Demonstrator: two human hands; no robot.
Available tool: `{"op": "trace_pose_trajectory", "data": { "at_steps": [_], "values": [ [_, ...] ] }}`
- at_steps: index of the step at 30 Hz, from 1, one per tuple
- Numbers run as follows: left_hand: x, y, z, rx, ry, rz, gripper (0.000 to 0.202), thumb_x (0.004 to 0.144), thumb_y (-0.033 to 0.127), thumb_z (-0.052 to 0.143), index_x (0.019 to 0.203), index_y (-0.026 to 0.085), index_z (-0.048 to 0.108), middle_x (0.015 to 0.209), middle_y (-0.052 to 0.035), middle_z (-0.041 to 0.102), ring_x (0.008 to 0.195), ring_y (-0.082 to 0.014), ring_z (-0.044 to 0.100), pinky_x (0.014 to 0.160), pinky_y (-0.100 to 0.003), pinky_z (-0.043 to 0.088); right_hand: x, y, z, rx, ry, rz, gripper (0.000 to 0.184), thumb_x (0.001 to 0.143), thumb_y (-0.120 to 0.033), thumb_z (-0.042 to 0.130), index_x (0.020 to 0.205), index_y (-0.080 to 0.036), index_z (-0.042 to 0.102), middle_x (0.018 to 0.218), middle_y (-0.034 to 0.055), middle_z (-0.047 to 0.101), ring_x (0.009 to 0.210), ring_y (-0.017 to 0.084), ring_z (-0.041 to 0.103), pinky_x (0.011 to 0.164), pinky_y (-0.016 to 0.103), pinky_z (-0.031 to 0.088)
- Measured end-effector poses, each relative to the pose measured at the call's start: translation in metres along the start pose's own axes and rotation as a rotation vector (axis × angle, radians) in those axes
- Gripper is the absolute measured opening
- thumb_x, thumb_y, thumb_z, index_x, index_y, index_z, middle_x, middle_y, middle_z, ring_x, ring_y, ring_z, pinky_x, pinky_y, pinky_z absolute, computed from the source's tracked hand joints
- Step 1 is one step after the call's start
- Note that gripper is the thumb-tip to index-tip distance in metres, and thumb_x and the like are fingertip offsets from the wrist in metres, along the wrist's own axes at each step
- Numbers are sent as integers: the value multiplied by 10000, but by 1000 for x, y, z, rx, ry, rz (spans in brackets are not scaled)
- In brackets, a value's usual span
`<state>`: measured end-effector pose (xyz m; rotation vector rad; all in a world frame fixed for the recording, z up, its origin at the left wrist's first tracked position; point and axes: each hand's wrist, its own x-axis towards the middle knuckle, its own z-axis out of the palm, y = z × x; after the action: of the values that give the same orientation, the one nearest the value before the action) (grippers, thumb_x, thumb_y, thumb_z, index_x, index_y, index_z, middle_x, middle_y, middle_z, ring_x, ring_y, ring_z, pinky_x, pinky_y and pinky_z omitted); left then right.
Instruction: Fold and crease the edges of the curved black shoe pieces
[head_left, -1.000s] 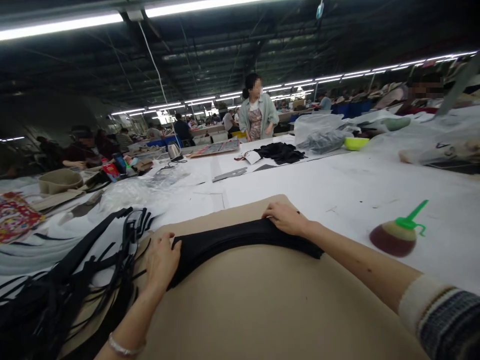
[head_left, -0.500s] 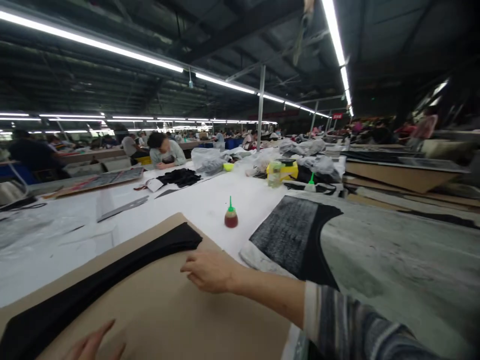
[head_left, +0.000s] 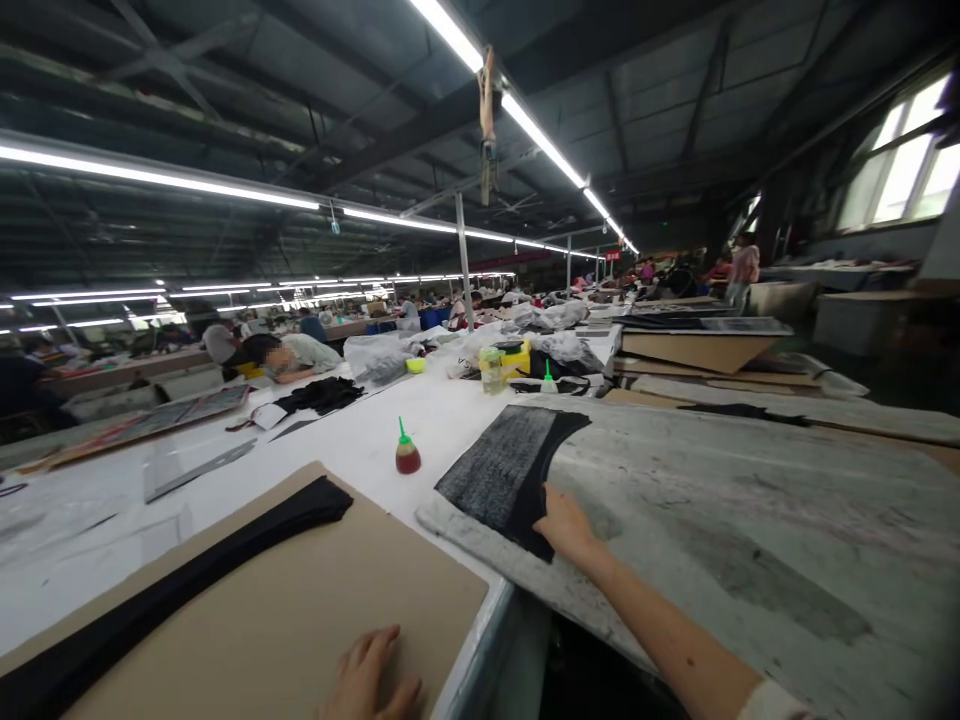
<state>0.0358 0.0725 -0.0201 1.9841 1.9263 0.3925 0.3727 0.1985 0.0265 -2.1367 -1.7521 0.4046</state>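
My right hand [head_left: 566,525] reaches across to the grey speckled board [head_left: 735,520] on the right and touches the edge of a dark fabric piece [head_left: 502,475] lying on it; the fingers curl over the cloth edge, and whether they grip it is unclear. My left hand [head_left: 367,680] lies flat, fingers spread, on the tan cardboard sheet [head_left: 300,620] at the bottom. A long curved stack of black fabric strips [head_left: 187,580] lies on that cardboard, left of my left hand and apart from it.
A small red squeeze bottle with a green nozzle [head_left: 407,455] stands on the white table [head_left: 360,430] between the two boards. Black cloth pile [head_left: 319,395], yellow box [head_left: 517,358], bags and a leaning person [head_left: 289,355] lie farther back. A gap separates the cardboard from the grey board.
The view swung right. My right hand left the tan cardboard and moved right onto the dark piece on the grey board. My left hand shifted right along the cardboard.
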Motion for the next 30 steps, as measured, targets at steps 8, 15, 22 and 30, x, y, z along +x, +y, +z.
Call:
{"op": "trace_pose_trajectory", "data": {
  "at_steps": [8, 15, 22, 30],
  "values": [
    [-4, 57, -9, 69, -51, 23, 455, 842, 251, 462, 1284, 189, 552, 1343, -101, 530, 1246, -232, 475, 1056, -357, 362, 25, 9, -4, 338, -126, -16, 321, 927, -331, 591, 1192, -152, 561, 1167, 84, 576, 1005, 204, 584, 859, 405, 514],
    [27, 149, 5, -55, -16, 499, 439, 854, 117, 455, 1250, 276, 557, 1327, 17, 556, 1185, -174, 482, 1053, -294, 365, 40, 7, -26, 725, -442, -32, 223, 887, -262, 483, 1033, -150, 610, 899, 59, 653, 727, 141, 626, 603, 253, 532],
    [74, 190, 41, 108, 13, 514, 440, 921, 204, 453, 1361, 214, 466, 1399, -63, 502, 1231, -283, 442, 1030, -462, 376, 52, 5, -42, 909, -624, -179, 372, 684, -215, 588, 1049, -162, 636, 910, 59, 695, 858, 197, 671, 661, 262, 556],
    [87, 194, 49, 79, 22, 406, 379, 950, 251, 435, 1315, 187, 516, 1292, -84, 556, 1150, -273, 474, 984, -435, 385, 120, -2, -68, 940, -307, -153, 340, 708, -426, 749, 677, -151, 552, 565, -3, 597, 439, 76, 519, 391, 150, 376]
  ]
}}
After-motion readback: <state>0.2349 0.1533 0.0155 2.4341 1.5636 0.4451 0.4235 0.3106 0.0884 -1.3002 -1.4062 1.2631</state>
